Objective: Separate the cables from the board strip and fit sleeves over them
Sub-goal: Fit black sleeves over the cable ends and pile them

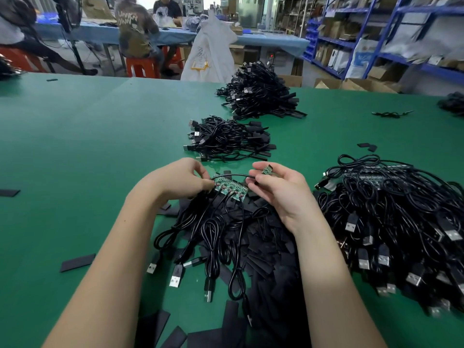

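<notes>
Head view: both hands are raised just above the green bench, over a heap of flat black sleeves. My left hand pinches the left end of the green board strip, fingers curled round it. Several black cables remain attached along the strip's near edge and trail toward me, their USB plugs lying on the bench and on the sleeves. My right hand grips one small separated board piece between thumb and forefinger, held just above and right of the strip; its cable arcs leftward over the strip toward my left fingers. Large pile of cables with boards sits to my right, touching the sleeve heap. Two piles of sleeved cables lie farther out: a nearer one and a bigger one behind it. Loose sleeves scattered on the bench at left.
</notes>
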{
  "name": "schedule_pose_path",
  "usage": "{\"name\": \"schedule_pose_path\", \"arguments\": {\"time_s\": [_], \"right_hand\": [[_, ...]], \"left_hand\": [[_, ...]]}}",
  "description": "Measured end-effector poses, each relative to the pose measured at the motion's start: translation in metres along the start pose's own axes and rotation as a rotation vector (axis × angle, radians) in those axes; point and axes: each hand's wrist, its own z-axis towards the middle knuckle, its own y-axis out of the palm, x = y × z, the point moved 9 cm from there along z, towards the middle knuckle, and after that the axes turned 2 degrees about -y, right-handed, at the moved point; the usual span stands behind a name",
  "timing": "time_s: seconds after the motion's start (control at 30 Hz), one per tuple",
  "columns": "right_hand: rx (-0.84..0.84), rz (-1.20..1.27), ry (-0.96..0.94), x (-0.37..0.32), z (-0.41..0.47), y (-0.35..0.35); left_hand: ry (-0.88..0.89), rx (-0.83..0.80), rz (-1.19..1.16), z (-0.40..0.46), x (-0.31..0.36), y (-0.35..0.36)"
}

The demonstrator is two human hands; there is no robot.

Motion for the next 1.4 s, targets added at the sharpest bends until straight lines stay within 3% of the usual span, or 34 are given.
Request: {"name": "schedule_pose_path", "arguments": {"time_s": [0.2, 0.4, 0.57, 0.77, 0.83, 1.0, 1.13, 1.3, 1.4], "right_hand": [[0.018, 0.023, -0.055, -0.004, 0.002, -0.004], [-0.034, -0.261, -0.188, -0.023, 0.001, -0.007], [-0.096, -0.181, -0.117, -0.013, 0.000, -0.003], [-0.041, -0.431, -0.254, -0.023, 0.000, -0.007], [-0.031, -0.440, -0.269, -0.024, -0.001, -0.009], [0.001, -0.486, -0.294, -0.030, -0.003, -0.016], [0.017, -0.476, -0.347, -0.039, -0.006, -0.015], [-0.086, -0.114, -0.227, -0.033, -0.005, -0.009], [-0.103, -0.025, -0.169, -0.027, -0.006, -0.004]], "left_hand": [[-0.012, -0.077, -0.333, -0.008, 0.008, 0.001], [0.050, -0.117, -0.405, -0.013, 0.026, 0.015], [0.036, -0.187, -0.468, -0.013, 0.021, 0.017], [0.014, -0.354, -0.543, -0.024, 0.006, 0.016], [0.051, -0.353, -0.497, -0.026, 0.007, 0.010], [0.107, -0.079, -0.375, -0.017, 0.014, -0.009], [0.177, 0.031, -0.307, -0.015, 0.026, -0.017], [0.162, -0.163, -0.119, -0.023, 0.029, -0.001], [0.137, -0.292, -0.002, -0.030, 0.029, 0.006]]}}
